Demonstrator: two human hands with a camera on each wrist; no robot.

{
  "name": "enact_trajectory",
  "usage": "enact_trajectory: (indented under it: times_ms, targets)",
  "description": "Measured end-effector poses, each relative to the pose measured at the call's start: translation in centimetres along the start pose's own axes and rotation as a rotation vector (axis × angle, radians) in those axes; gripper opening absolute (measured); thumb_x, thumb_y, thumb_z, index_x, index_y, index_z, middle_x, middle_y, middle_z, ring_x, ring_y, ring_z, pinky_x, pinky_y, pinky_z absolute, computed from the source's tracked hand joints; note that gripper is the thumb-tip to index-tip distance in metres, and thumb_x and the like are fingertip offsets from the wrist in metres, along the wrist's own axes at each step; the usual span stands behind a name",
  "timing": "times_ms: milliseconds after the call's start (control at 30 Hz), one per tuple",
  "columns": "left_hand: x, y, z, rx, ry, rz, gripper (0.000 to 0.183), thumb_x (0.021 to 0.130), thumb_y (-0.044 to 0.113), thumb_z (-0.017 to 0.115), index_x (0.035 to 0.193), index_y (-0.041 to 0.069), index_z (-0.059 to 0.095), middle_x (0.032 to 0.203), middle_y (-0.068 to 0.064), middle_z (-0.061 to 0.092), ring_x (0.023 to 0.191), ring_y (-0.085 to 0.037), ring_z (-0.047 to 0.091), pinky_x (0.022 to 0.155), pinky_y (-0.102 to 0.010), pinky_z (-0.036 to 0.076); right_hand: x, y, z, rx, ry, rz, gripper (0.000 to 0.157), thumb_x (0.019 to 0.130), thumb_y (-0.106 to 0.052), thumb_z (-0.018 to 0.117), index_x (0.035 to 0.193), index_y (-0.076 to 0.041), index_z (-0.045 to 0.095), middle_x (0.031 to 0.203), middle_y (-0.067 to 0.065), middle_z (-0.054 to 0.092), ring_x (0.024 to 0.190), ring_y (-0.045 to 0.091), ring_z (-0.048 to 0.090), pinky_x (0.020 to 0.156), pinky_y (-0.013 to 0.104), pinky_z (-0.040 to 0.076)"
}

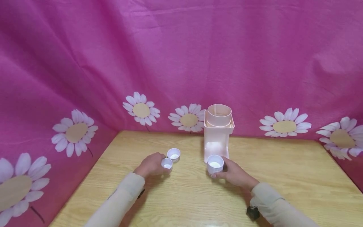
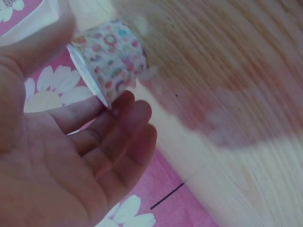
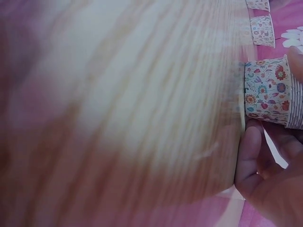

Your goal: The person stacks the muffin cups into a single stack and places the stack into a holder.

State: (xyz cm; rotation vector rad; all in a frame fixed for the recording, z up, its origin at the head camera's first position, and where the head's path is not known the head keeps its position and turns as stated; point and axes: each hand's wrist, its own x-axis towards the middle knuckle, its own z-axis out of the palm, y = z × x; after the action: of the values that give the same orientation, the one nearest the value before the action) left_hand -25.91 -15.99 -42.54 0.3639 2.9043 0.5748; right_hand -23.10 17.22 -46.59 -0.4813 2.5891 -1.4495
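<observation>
In the head view my left hand (image 1: 152, 165) holds a small paper cup (image 1: 167, 163) between thumb and fingers. That cup (image 2: 111, 59), seen from the left wrist, has a colourful floral print and a white rim. A second paper cup (image 1: 173, 154) stands upright just behind it. My right hand (image 1: 236, 174) grips a stack of nested paper cups (image 1: 215, 164), thumb on one side and fingers on the other. Several layered rims of this stack (image 3: 267, 90) show in the right wrist view, and its base is at the tabletop.
A pale pink holder (image 1: 216, 135) with a round open tube (image 1: 219, 116) on top stands behind the stack. The wooden table (image 1: 187, 195) meets a magenta cloth with daisies (image 1: 181, 56) at the back and sides.
</observation>
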Motion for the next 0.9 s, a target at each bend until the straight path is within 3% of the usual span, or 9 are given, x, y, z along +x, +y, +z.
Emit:
enact_trajectory:
  times_ms: [167, 500, 900]
  targets:
    - [-0.3, -0.3, 0.1, 0.002, 0.023, 0.028, 0.029, 0.072, 0.026, 0.083, 0.087, 0.008, 0.066, 0.074, 0.001, 0.058, 0.07, -0.015, 0.048, 0.064, -0.028, 0.04, 0.2, 0.0, 0.0, 0.016, -0.019, -0.016, 0.065, 0.083, -0.021, 0.079, 0.137, -0.001, 0.051, 0.126, 0.014, 0.064, 0.122, 0.031, 0.057, 0.11, 0.057, 0.04]
    - [-0.7, -0.2, -0.2, -0.016, 0.017, 0.04, 0.034, 0.073, 0.027, 0.084, 0.099, 0.011, 0.068, 0.09, -0.001, 0.066, 0.08, -0.016, 0.053, 0.074, -0.032, 0.045, 0.2, 0.0, -0.2, -0.013, -0.018, 0.009, 0.068, 0.082, -0.025, 0.08, 0.139, -0.002, 0.049, 0.126, 0.014, 0.064, 0.12, 0.032, 0.058, 0.108, 0.057, 0.041]
    - [-0.9, 0.5, -0.5, -0.088, 0.011, 0.159, 0.046, 0.075, 0.028, 0.085, 0.112, 0.006, 0.07, 0.106, -0.006, 0.068, 0.088, -0.016, 0.056, 0.079, -0.032, 0.047, 0.0, -0.1, -0.2, 0.004, -0.032, 0.016, 0.068, 0.084, -0.024, 0.079, 0.14, -0.003, 0.048, 0.13, 0.015, 0.062, 0.123, 0.034, 0.056, 0.109, 0.059, 0.04]
